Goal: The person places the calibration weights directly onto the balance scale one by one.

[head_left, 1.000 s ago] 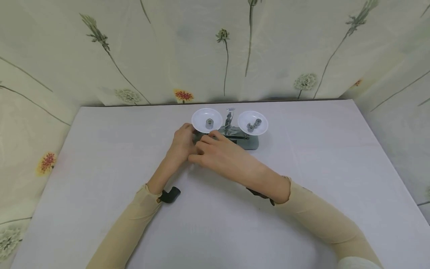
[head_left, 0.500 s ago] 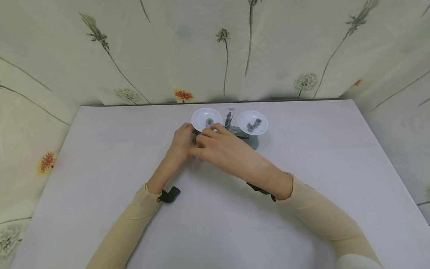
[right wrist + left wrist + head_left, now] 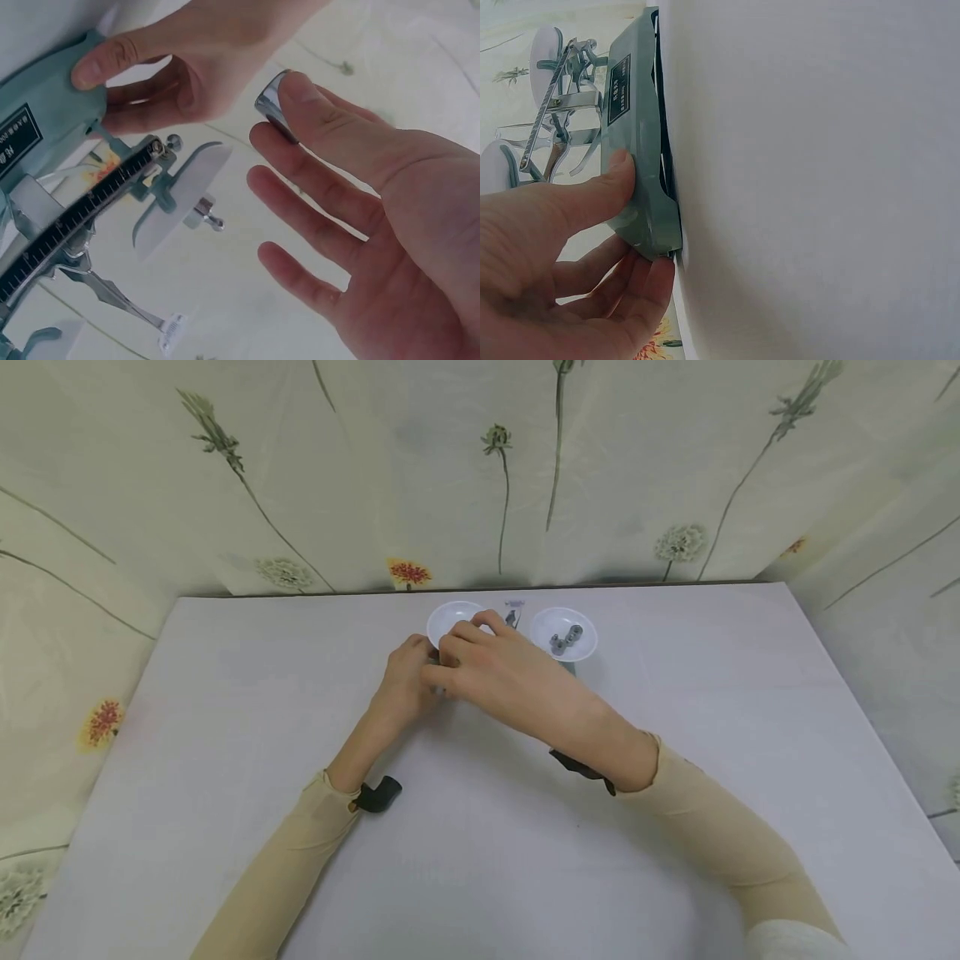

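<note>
A balance scale with a green base (image 3: 641,112) stands at the table's far side. My left hand (image 3: 407,681) grips the left end of this base, thumb on its front face, fingers round the end. Between thumb and fingers, my right hand (image 3: 360,180) pinches a shiny silver metal cylinder (image 3: 271,105). That hand is raised near the left white pan (image 3: 450,620), apart from it, and covers much of the scale in the head view. A knobbed metal weight (image 3: 202,214) sits on the left pan. Small metal weights (image 3: 566,639) lie on the right pan (image 3: 543,620).
A white cloth covers the table (image 3: 480,860), whose back edge runs just behind the scale. Flower-printed fabric (image 3: 420,485) hangs behind it. The scale's graduated beam (image 3: 75,225) and its upright pointer (image 3: 127,304) stand between the pans.
My right hand has moved up and away from me, over the front of the left pan, and now hides the weight there in the head view. My left hand has stayed on the base.
</note>
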`<action>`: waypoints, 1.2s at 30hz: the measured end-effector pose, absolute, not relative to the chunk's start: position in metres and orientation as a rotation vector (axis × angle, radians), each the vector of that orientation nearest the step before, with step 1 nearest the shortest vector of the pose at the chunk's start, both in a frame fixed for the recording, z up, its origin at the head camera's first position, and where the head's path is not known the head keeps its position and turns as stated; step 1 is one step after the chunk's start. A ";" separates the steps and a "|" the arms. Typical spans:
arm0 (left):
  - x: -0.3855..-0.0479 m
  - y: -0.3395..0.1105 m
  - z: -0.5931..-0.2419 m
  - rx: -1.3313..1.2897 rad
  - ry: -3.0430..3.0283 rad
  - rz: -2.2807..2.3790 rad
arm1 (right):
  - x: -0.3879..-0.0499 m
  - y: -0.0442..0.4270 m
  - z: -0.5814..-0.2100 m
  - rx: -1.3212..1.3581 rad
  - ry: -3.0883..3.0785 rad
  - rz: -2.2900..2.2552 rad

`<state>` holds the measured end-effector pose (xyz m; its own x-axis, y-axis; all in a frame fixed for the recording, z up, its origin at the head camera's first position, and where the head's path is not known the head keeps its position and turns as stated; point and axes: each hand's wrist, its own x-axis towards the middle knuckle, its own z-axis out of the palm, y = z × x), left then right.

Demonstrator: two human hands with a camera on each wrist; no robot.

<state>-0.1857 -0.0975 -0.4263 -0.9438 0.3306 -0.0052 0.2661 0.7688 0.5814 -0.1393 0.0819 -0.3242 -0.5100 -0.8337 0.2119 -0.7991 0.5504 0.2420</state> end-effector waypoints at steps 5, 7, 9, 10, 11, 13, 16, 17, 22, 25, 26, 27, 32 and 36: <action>-0.188 -0.097 -0.430 0.563 2.914 0.880 | -0.146 0.081 -0.319 1.332 -2.474 -0.133; -0.188 -0.097 -0.431 0.553 2.890 0.935 | -0.149 0.081 -0.317 1.325 -2.483 -0.109; -0.188 -0.098 -0.431 0.546 2.862 1.001 | -0.152 0.081 -0.316 1.316 -2.501 -0.112; -0.187 -0.098 -0.431 0.549 2.851 1.024 | -0.154 0.081 -0.316 1.311 -2.516 -0.112; -0.187 -0.098 -0.431 0.550 2.847 1.035 | -0.155 0.081 -0.316 1.308 -2.529 -0.118; -0.186 -0.099 -0.431 0.554 2.844 1.040 | -0.158 0.081 -0.315 1.296 -2.554 -0.132; -0.186 -0.098 -0.431 0.512 2.828 1.062 | -0.162 0.082 -0.314 1.279 -2.579 -0.138; -0.187 -0.098 -0.432 0.495 2.822 1.071 | -0.163 0.082 -0.314 1.274 -2.582 -0.137; -0.188 -0.098 -0.433 0.465 2.811 1.091 | -0.169 0.083 -0.314 1.252 -2.590 -0.105; -0.187 -0.098 -0.433 0.449 2.801 1.094 | -0.172 0.084 -0.315 1.245 -2.596 -0.087; -0.187 -0.098 -0.433 0.441 2.797 1.093 | -0.173 0.084 -0.315 1.243 -2.599 -0.076; -0.187 -0.098 -0.433 0.431 2.790 1.091 | -0.174 0.084 -0.316 1.240 -2.602 -0.068; -0.187 -0.098 -0.430 0.369 2.754 1.080 | -0.177 0.085 -0.317 1.229 -2.621 -0.040; -0.187 -0.097 -0.427 0.341 2.739 1.070 | -0.179 0.084 -0.316 1.213 -2.637 -0.057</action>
